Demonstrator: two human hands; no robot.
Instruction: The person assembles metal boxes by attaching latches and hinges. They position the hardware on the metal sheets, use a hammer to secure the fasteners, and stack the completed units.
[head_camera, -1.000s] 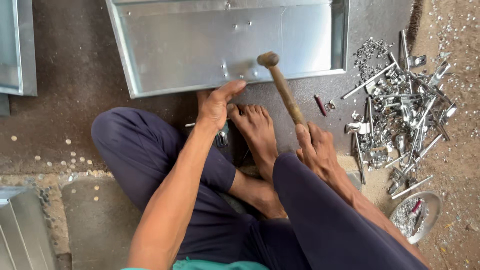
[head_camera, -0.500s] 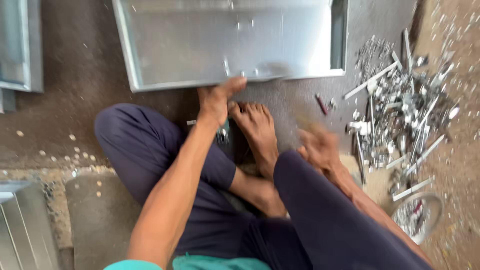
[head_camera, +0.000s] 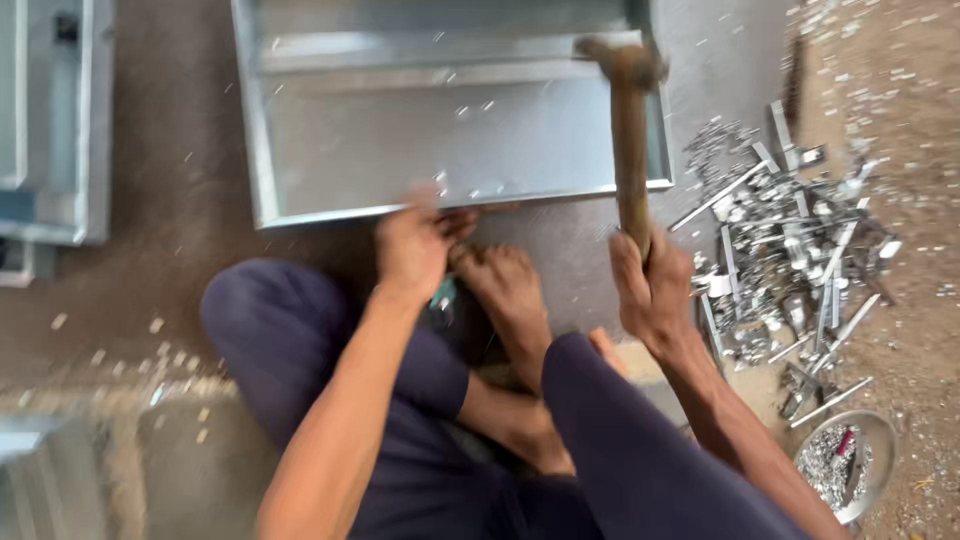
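Right hand (head_camera: 655, 290) grips a raised wooden-handled hammer (head_camera: 628, 140) — head blurred; left hand (head_camera: 415, 250) presses the grey sheet-metal tray (head_camera: 300, 140) edge, fingers' closure unclear.

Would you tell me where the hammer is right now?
The hammer is upright in the right hand, over the metal tray's right end, left of the scrap pile.

We see bare floor (head_camera: 180, 200) left of centre, an open lane between the metal tray (head_camera: 450, 130) at top centre and the metal frame (head_camera: 50, 120) at upper left. Toward the right edge, a heap of metal scraps (head_camera: 790, 250) crowds the ground, with a small bowl (head_camera: 850, 465) at lower right. Our bare foot (head_camera: 510, 300) and the tray's near rim close in the centre.
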